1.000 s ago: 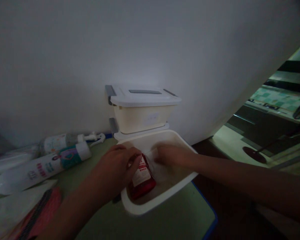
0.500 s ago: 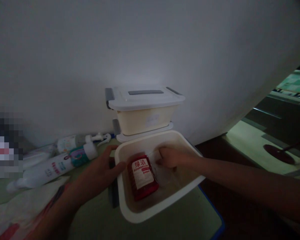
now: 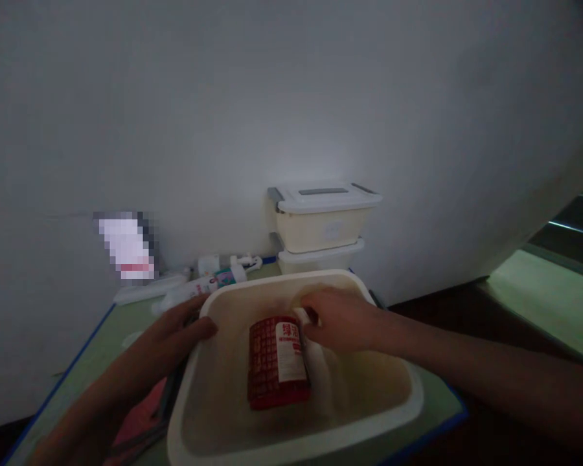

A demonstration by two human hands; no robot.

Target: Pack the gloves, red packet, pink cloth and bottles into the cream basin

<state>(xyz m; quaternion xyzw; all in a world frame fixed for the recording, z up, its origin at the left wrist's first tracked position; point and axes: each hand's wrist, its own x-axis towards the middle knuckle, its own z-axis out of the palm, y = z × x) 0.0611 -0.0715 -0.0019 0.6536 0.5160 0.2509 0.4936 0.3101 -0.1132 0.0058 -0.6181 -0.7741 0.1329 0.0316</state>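
Observation:
A cream plastic storage bin (image 3: 291,440) without its lid stands in front of me, tilted slightly in view. My left hand (image 3: 187,327) grips its left rim, thumb over the edge and fingers outside. Inside lies a red bottle (image 3: 265,362) with a white label, on its side. Right of it lies a pale, blurred, translucent thing (image 3: 322,375), its kind unclear. My right hand (image 3: 337,318) reaches into the bin, fingers curled closed at the upper end of that pale thing. What the fingers hold is mostly hidden.
Two lidded storage boxes (image 3: 320,230) are stacked against the wall behind the bin. White bottles (image 3: 194,291) lie at the back left of the green table (image 3: 72,369), beside a pixelated phone-like object (image 3: 126,249). Pinkish-red material (image 3: 143,414) lies under my left forearm.
My view has turned left and the bin appears closer and lower. The red bottle has rolled, so its label faces further right. My right hand remains inside the bin, the left on its rim.

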